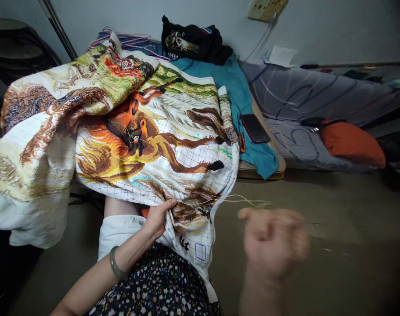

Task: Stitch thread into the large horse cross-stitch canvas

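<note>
A large cross-stitch cloth [147, 131] with horses in orange, brown and green lies draped over my lap and a support. My left hand [158, 219] pinches the cloth's lower edge, thumb on top, fingers under the fabric; a green bangle [116, 263] sits on that wrist. My right hand [274, 241] is raised to the right of the cloth, blurred by motion, its fingers curled. A pale thread [239, 201] runs from the cloth's edge towards that hand.
A teal cloth [239, 92] covers a low bench with a dark phone [255, 128] and a small orange tool [242, 142] on it. Black garment [193, 41] and hangers lie behind. A grey mattress [318, 105] with an orange pillow [351, 142] lies at right. Bare floor [318, 210] lies in front.
</note>
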### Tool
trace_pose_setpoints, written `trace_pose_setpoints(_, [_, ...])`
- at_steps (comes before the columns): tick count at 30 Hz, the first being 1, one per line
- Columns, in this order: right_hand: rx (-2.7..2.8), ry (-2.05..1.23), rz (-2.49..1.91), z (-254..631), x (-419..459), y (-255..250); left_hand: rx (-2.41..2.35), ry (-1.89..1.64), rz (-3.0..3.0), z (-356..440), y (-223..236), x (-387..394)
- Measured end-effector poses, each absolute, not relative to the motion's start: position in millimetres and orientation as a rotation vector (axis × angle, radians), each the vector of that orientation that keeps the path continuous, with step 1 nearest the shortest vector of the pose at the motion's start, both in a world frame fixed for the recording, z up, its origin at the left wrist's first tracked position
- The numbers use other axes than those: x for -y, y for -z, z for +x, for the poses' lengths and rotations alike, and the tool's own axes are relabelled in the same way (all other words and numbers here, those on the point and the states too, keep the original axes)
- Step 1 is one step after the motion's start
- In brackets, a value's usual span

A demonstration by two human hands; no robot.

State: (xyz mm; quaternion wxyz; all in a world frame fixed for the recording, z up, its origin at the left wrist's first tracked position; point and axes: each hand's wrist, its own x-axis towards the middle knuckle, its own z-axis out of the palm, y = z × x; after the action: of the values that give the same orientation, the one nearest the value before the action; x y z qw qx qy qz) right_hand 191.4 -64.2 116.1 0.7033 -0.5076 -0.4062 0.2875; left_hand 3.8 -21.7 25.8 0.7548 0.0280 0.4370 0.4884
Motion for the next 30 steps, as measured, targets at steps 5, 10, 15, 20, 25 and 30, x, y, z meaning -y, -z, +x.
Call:
trace_pose_setpoints(5, [1.003, -1.262, -1.411, 120, 56, -49, -0.951, -0.956, 0.085, 3, -24, 22])
trace_pose_setpoints(10, [1.188, -1.152, -1.571, 116, 57, -34, -0.966, -0.929, 0.136, 1, -18, 22])
trace_pose_setpoints(15, [1.226, -1.095, -1.589, 117, 55, -38, -0.968, -0.941, 0.158, 1, -17, 22])
trace_pose_setpoints(20, [1.255, -1.077, -1.598, 117, 54, -36, -0.946, -0.935, 0.154, 2, -20, 22])
trace_pose_setpoints(25, [1.284, -1.051, -1.625, 117, 51, -40, -0.967, -0.916, 0.108, 2, -25, 21])
trace_pose_setpoints(30, [1.232, -1.105, -1.63, 112, 49, -44, -0.986, -0.929, 0.098, 3, -29, 21])
